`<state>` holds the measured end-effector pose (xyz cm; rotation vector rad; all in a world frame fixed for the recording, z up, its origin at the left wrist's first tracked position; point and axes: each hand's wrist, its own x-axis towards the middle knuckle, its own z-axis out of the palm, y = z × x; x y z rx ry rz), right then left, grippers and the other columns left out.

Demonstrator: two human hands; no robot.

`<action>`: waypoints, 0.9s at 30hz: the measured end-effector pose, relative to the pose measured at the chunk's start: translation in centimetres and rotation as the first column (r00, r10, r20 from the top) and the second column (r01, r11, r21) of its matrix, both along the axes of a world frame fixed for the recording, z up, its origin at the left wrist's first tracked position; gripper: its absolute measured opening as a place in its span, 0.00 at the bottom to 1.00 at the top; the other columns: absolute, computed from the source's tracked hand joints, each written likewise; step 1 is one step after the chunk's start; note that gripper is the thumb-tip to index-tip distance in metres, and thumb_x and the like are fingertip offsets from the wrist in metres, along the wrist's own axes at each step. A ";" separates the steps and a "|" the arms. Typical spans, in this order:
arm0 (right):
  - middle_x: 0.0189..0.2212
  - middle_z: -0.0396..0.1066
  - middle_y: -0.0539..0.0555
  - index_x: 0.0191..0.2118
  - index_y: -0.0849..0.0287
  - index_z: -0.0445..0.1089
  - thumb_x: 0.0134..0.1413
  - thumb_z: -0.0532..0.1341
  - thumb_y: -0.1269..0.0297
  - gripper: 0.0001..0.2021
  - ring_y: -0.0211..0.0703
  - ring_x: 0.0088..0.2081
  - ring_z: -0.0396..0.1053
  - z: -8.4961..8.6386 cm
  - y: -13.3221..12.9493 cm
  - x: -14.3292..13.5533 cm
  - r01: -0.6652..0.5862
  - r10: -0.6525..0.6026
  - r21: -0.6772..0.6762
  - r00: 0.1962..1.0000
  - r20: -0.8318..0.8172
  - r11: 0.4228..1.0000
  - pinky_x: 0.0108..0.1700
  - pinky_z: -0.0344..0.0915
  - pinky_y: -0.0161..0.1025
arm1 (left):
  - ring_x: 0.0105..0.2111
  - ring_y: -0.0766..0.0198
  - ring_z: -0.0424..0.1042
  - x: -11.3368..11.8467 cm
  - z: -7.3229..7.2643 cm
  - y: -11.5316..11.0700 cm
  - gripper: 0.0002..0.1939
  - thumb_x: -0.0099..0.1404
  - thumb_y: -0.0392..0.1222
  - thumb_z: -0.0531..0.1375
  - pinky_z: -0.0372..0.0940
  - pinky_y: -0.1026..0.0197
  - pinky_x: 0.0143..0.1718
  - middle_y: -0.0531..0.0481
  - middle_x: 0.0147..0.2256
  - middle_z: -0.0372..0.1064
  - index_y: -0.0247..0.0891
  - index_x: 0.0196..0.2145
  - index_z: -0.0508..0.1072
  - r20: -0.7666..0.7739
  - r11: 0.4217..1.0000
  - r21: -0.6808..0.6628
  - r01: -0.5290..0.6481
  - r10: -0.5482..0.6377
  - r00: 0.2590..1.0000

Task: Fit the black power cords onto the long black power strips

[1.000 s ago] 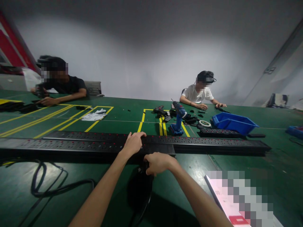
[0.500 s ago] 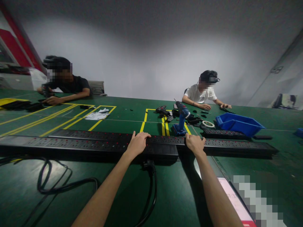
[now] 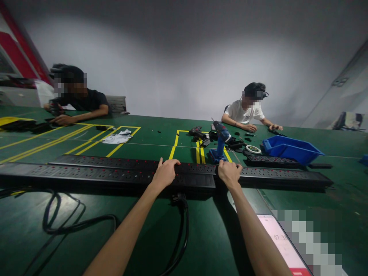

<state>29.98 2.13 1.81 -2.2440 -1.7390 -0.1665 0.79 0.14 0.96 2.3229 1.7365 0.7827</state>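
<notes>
Near strip: long black socket bar (image 3: 86, 173), lying lengthwise on the counter (image 3: 330, 207), its right end between the two hands.
Far strip: second socket bar (image 3: 287, 175), parallel, just behind the first and extending farther right.
Left hand (image 3: 164, 173): palm down over the near strip, fingers half-curled toward the far strip; whether it grips or merely rests cannot be told.
Right hand (image 3: 230, 173): bent over the far strip, just beyond the near strip's end; fingers partly curled, hold on the bar uncertain.
Done, as judged: both bars lie side by side, socket faces up, with rows of outlets and red marks in place.
Left, as judged: handling appears unfinished, since both hands are on the bars; the remaining extent cannot be read.
Plug (image 3: 178, 199): beside the near strip's front side, cord trailing toward the wearer; whether joined is unclear.
Cable (image 3: 51, 222): looped at left.
Phone (image 3: 280, 239): beside the right forearm.
Beyond: upright drill (image 3: 220, 140), blue bin (image 3: 293, 149), two co-workers seated opposite.
</notes>
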 end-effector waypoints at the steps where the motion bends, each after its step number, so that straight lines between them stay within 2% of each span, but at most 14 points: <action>1: 0.38 0.76 0.67 0.36 0.65 0.78 0.67 0.42 0.58 0.29 0.56 0.48 0.67 0.1 -0.1 -0.3 -0.006 0.006 -0.003 1.000 -0.003 1.000 0.55 0.44 0.53 | 0.54 0.59 0.68 0.0 0.0 0.0 0.22 0.65 0.28 0.46 0.37 0.38 0.67 0.50 0.51 0.73 0.45 0.47 0.72 -0.002 1.000 -0.002 -0.013 0.013 1.000; 7: 0.39 0.76 0.67 0.35 0.66 0.78 0.67 0.41 0.58 0.30 0.57 0.48 0.67 0.9 -0.6 -0.8 -0.026 0.026 -0.017 1.000 -0.015 1.000 0.55 0.45 0.53 | 0.55 0.58 0.68 0.1 0.2 -0.1 0.23 0.64 0.27 0.46 0.38 0.38 0.67 0.50 0.52 0.72 0.46 0.48 0.71 0.001 0.999 -0.011 -0.030 0.030 1.000; 13: 0.40 0.75 0.69 0.37 0.67 0.78 0.67 0.40 0.57 0.30 0.58 0.49 0.67 0.5 -0.5 -0.7 -0.022 0.022 -0.024 1.000 -0.010 0.999 0.55 0.45 0.54 | 0.56 0.57 0.66 0.2 0.4 -0.3 0.25 0.63 0.27 0.46 0.38 0.38 0.67 0.51 0.54 0.71 0.48 0.49 0.71 0.007 0.999 -0.014 -0.034 0.034 0.999; 16: 0.41 0.75 0.68 0.38 0.66 0.78 0.67 0.42 0.59 0.28 0.57 0.49 0.67 0.9 -0.5 -0.8 -0.024 0.023 -0.055 1.000 -0.007 0.998 0.55 0.46 0.54 | 0.56 0.57 0.66 0.2 0.3 -0.3 0.25 0.62 0.27 0.47 0.38 0.37 0.67 0.51 0.54 0.71 0.49 0.49 0.71 0.001 0.999 -0.017 -0.035 0.035 0.999; 19: 0.43 0.75 0.66 0.40 0.64 0.77 0.66 0.45 0.61 0.23 0.55 0.49 0.69 2.7 -0.8 -1.1 -0.047 0.047 -0.077 0.999 -0.011 0.996 0.55 0.50 0.53 | 0.57 0.56 0.65 0.1 0.2 -0.3 0.25 0.62 0.27 0.47 0.37 0.36 0.66 0.51 0.54 0.70 0.49 0.50 0.71 0.002 0.999 -0.014 -0.037 0.037 0.999; 22: 0.42 0.76 0.64 0.41 0.61 0.76 0.64 0.49 0.62 0.18 0.53 0.46 0.71 5.6 -1.9 -2.1 -0.143 0.140 -0.074 0.989 -0.044 0.987 0.50 0.58 0.47 | 0.57 0.57 0.65 0.1 0.3 -0.4 0.25 0.63 0.27 0.47 0.36 0.35 0.66 0.52 0.54 0.71 0.49 0.49 0.71 0.015 0.999 -0.009 -0.032 0.032 0.999; 24: 0.36 0.77 0.61 0.38 0.60 0.76 0.63 0.50 0.61 0.17 0.49 0.39 0.74 7.3 -3.3 -3.4 -0.296 0.267 -0.180 0.949 -0.167 0.938 0.43 0.63 0.40 | 0.56 0.57 0.66 0.0 0.4 -0.5 0.25 0.63 0.27 0.46 0.36 0.35 0.66 0.52 0.53 0.71 0.49 0.49 0.71 0.023 1.000 -0.008 -0.030 0.030 0.999; 25: 0.33 0.77 0.59 0.36 0.60 0.76 0.63 0.50 0.59 0.18 0.46 0.34 0.74 7.9 -4.3 -4.3 -0.397 0.330 -0.276 0.908 -0.259 0.875 0.39 0.64 0.38 | 0.56 0.57 0.66 0.0 0.5 -0.6 0.25 0.64 0.27 0.46 0.35 0.36 0.67 0.52 0.53 0.71 0.49 0.49 0.71 0.024 1.000 -0.009 -0.029 0.029 0.999; 27: 0.27 0.76 0.58 0.33 0.61 0.76 0.63 0.50 0.58 0.19 0.43 0.27 0.73 8.4 -6.3 -6.8 -0.567 0.412 -0.464 0.820 -0.398 0.681 0.33 0.66 0.36 | 0.56 0.57 0.66 0.0 0.6 -0.7 0.24 0.64 0.27 0.46 0.35 0.36 0.67 0.51 0.53 0.71 0.49 0.49 0.71 0.026 0.999 -0.013 -0.030 0.031 0.999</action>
